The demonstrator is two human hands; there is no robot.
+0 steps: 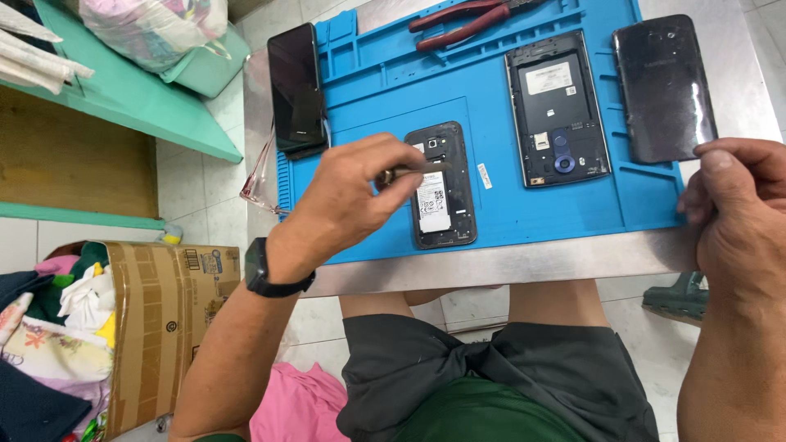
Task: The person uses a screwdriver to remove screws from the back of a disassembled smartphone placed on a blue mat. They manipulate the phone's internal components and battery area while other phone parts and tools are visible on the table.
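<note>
My left hand pinches a slim metal tool and holds its tip over a small opened phone with its white battery showing, which lies on the blue work mat. My right hand rests curled at the mat's right edge, holding nothing that I can see, just below a black phone back cover. A larger opened phone lies between the two. A black watch sits on my left wrist.
A dark phone lies face up at the mat's left edge, with eyeglasses hanging off the metal table. Red-handled pliers lie at the mat's far edge. A cardboard box of clothes stands on the floor at left.
</note>
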